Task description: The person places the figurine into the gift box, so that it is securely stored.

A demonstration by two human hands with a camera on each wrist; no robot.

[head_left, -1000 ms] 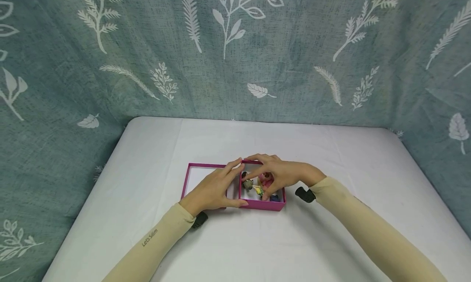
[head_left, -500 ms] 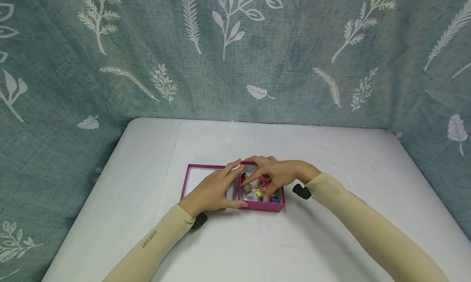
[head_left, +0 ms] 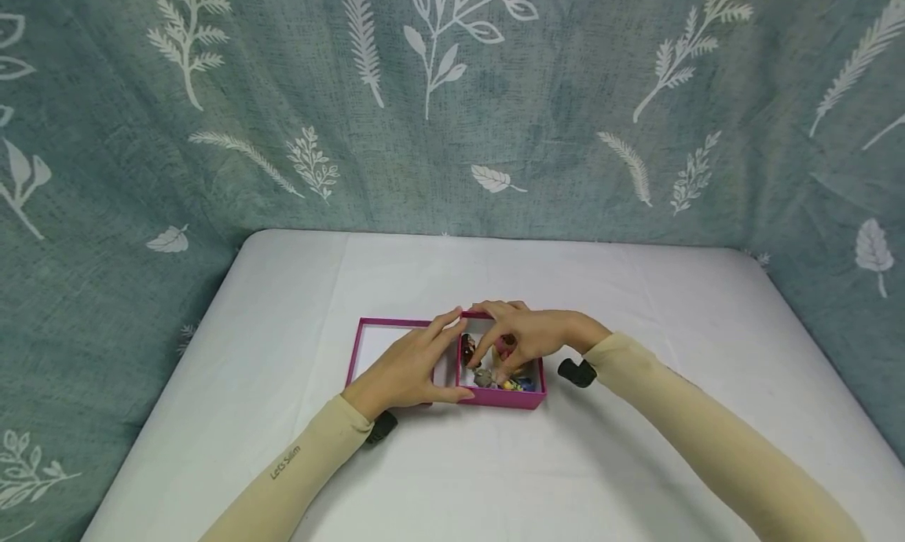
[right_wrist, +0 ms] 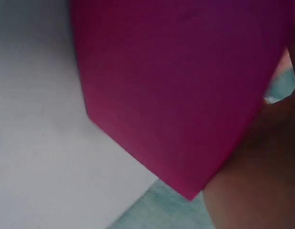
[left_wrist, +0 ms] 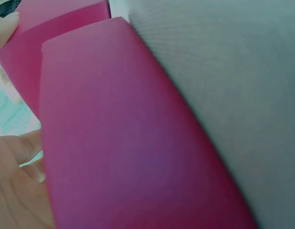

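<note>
A magenta box (head_left: pixel 503 399) with a white inside holds several small toy figures. My left hand (head_left: pixel 399 369) grips its left end, thumb at the front wall and fingers at the back corner. My right hand (head_left: pixel 533 331) reaches over the box with index finger and thumb pointing down inside, a gap between them. Just in front of these fingertips lie a grey figure (head_left: pixel 484 378) and a yellow-and-blue figure (head_left: pixel 514 385). A dark-haired figure (head_left: pixel 467 349) stands at the left wall. Beneath the right hand a pink figure (head_left: pixel 506 346) is partly hidden.
Left of the box lies a second, shallower magenta-rimmed box part (head_left: pixel 357 352) with a white inside, partly under the left hand and forearm. Both stand on a white-covered table (head_left: pixel 636 291). A green leaf-patterned cloth (head_left: pixel 452 173) hangs behind and at the sides.
The right index finger and thumb have drawn closer together and toward the front. The grey and yellow figures have shifted toward the front wall. The left hand stays in place.
</note>
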